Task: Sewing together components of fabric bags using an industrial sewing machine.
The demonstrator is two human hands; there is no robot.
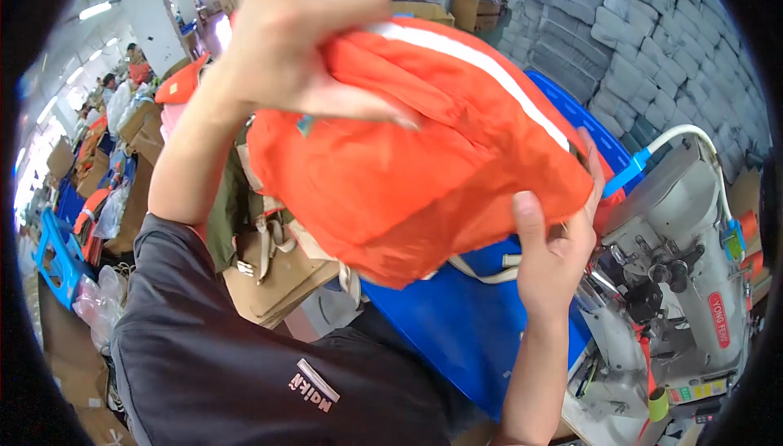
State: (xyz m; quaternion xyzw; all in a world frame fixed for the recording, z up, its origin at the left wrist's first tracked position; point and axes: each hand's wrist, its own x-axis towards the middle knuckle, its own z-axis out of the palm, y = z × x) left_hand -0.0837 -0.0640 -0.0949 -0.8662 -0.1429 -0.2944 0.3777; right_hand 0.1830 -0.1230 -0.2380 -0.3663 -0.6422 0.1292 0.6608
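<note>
left hand (298, 42) + right hand (559, 250) | holding orange fabric (359, 181) | sewing machine (673, 197): right

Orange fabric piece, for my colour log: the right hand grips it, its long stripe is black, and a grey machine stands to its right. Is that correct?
Only the stripe colour is wrong: the head view shows it white. The right hand does grip the orange fabric piece, and the grey machine stands to its right.

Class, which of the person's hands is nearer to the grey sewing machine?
Right. The right hand, at the right edge of the orange fabric, is just left of the grey sewing machine; the left hand is farther off, at the fabric's upper left.
</note>
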